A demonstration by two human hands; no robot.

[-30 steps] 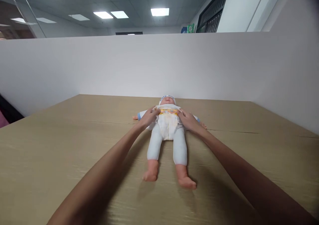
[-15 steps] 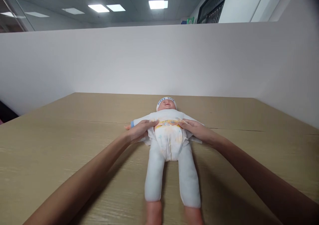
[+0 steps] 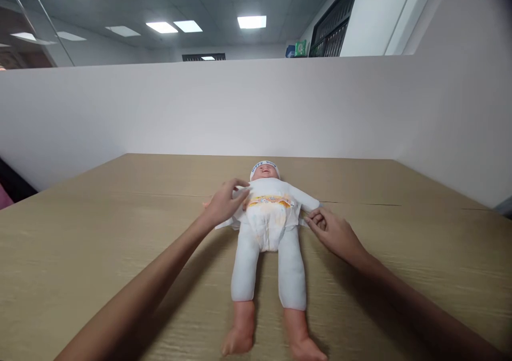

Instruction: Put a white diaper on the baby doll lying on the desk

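Note:
A baby doll [image 3: 253,275] in white clothes lies on its back, feet towards me, with a printed headband round its head. A white diaper [image 3: 272,227] with an orange patterned waistband covers its hips, and the side wings spread out at both sides. My left hand [image 3: 224,203] is at the left edge of the waistband, thumb and fingers apart, hiding part of the doll's arm. To the right of the doll, my right hand [image 3: 332,232] pinches the outer end of the diaper's right wing beside the doll's sleeve.
The doll rests on a wood-grain table [image 3: 160,297] with a seam running across it. A white partition [image 3: 192,110] rises behind the table and along its right side. Something dark [image 3: 16,182] stands at the left edge.
My right hand has moved off the waistband, outward to the diaper's right wing. My left hand has lifted its thumb from the waistband. The view has tilted up, showing the doll's feet lower down.

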